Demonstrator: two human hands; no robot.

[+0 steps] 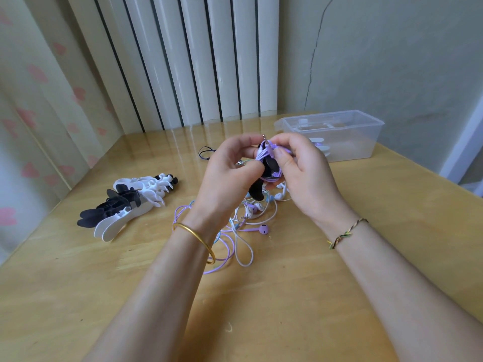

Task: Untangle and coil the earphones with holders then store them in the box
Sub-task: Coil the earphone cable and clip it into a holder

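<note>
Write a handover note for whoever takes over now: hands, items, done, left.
Left hand grips the black holder; right hand pinches the purple earphone cable wound on it, jack sticking up.
Tangled earphones lie on the table under the hands; spare holders to the left; box far right, open, one coiled set visible inside.
Left to do: finish this coil, box it, then the tangle.

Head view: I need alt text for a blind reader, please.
The left hand and right hand hold a black plastic holder wound with purple earphone cable above a wooden table. Tangled white and purple earphones lie beneath; spare black and white holders sit left, a clear plastic box far right.
</note>
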